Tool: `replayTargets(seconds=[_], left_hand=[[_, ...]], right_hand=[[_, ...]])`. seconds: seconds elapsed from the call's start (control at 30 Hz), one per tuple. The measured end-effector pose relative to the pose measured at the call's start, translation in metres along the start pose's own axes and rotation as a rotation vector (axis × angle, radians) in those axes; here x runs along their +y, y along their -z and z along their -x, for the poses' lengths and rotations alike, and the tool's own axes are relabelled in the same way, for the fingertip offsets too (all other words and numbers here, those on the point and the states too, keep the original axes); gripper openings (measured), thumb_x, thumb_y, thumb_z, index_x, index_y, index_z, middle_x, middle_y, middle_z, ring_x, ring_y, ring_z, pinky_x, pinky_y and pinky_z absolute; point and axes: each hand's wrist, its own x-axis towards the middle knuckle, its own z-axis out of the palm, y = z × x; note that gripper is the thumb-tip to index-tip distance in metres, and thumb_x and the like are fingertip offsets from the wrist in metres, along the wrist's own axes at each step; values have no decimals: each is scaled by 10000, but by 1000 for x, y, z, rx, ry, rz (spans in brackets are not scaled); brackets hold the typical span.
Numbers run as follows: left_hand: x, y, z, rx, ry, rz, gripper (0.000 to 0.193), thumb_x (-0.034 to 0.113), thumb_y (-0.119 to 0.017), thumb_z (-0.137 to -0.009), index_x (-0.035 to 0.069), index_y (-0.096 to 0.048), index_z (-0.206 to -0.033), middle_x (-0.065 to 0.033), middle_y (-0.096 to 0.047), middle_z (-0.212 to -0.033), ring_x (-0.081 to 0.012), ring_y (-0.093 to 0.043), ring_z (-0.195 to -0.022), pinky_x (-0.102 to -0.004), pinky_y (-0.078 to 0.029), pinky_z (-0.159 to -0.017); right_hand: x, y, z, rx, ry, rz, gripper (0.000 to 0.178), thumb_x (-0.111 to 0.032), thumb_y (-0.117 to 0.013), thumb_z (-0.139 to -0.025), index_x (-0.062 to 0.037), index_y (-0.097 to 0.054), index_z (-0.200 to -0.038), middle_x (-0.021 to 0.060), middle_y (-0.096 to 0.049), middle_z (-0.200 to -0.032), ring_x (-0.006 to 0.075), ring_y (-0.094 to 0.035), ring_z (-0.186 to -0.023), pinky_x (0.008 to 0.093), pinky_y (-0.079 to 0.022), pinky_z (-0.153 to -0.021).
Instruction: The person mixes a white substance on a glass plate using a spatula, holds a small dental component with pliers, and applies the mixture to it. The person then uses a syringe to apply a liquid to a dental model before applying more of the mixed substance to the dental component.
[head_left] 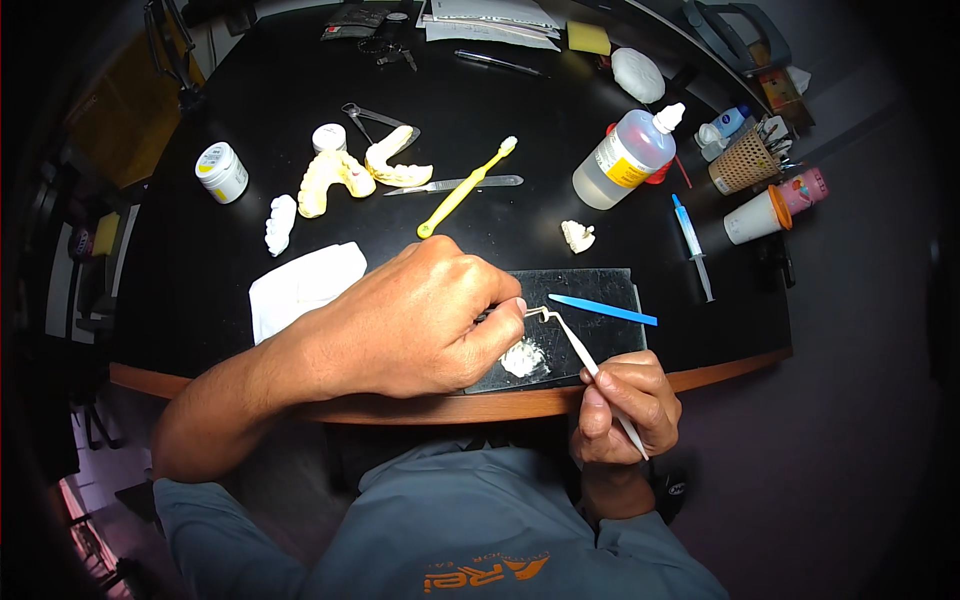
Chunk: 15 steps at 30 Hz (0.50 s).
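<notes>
My left hand [420, 315] is closed in a pinch over the dark slab [600, 282]. From its fingertips sticks out the thin tip of a slim tool, mostly hidden by the hand. At that tip is a small, pale, ring-like piece [545, 314], too small to name. My right hand [630, 405] grips a thin white dental instrument [580, 350] like a pen, its bent tip touching or very near the piece. White powder or paste [523, 358] lies on the slab below. A blue plastic spatula [605, 310] rests across the slab's far right part.
A folded white cloth [305, 285] lies left of my forearm. Beyond are dental casts [335, 178], a yellow toothbrush [466, 190], a scalpel [485, 183] and a white jar [221, 172]. To the right stand a squeeze bottle [625, 160], a small tooth model [578, 236] and a syringe [692, 240].
</notes>
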Motion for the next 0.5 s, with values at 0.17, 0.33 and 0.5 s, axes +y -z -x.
replayTargets(seconds=[0.17,0.33,0.5], left_hand=[[2,1,0,-13,13,-11,313,92,-579,-976,-65,-590,-706,-208,-459,-527,-336,-454,-446,-446,-378,-510],[1,0,0,-15,7,-20,324,97,-576,-978,-61,-574,-695,-203,-454,-521,-332,-453,-443,-444,-380,-507],[1,0,0,-14,-1,-26,332,100,-574,-977,-52,-561,-683,-191,-446,-511,-325,-450,-433,-441,-378,-498]], right_hand=[[3,-1,-4,30,59,-23,187,34,-752,-817,-2,-739,-1000,98,-721,-826,192,-704,-669,278,-557,-552],[3,-3,-4,36,62,-28,205,52,-742,-805,4,-739,-1004,104,-723,-830,196,-705,-673,278,-559,-558],[5,-4,-2,43,41,-35,222,60,-735,-802,8,-736,-1018,110,-723,-828,199,-707,-677,282,-564,-568]])
